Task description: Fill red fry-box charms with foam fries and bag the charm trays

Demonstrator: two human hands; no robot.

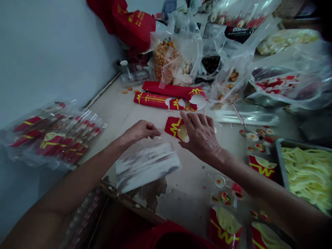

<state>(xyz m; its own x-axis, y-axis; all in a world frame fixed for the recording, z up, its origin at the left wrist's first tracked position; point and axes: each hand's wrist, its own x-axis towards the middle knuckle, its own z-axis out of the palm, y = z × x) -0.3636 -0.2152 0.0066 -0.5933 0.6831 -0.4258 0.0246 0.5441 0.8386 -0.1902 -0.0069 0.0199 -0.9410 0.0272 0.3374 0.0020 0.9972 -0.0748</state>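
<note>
My left hand [144, 130] is held over the table with thumb and fingers pinched together. A bit of clear film seems to show at its fingertips, but what they grip is too unclear to name. Just below it lies a stack of clear plastic bags [147, 167]. My right hand [202, 133] rests, fingers spread, over a red fry carton [172, 127] with yellow zigzag lines. The palm and fingers hide the carton's right part. Behind it lie stacks of flat red cartons [153, 99], close to my right fingertips.
Packed bags [57, 136] lie at the left by the wall. Bags of orange snacks [166, 60] and red-white pieces [280, 84] stand at the back. At right are a metal tray [281, 162] of pale fries and filled packets [225, 224].
</note>
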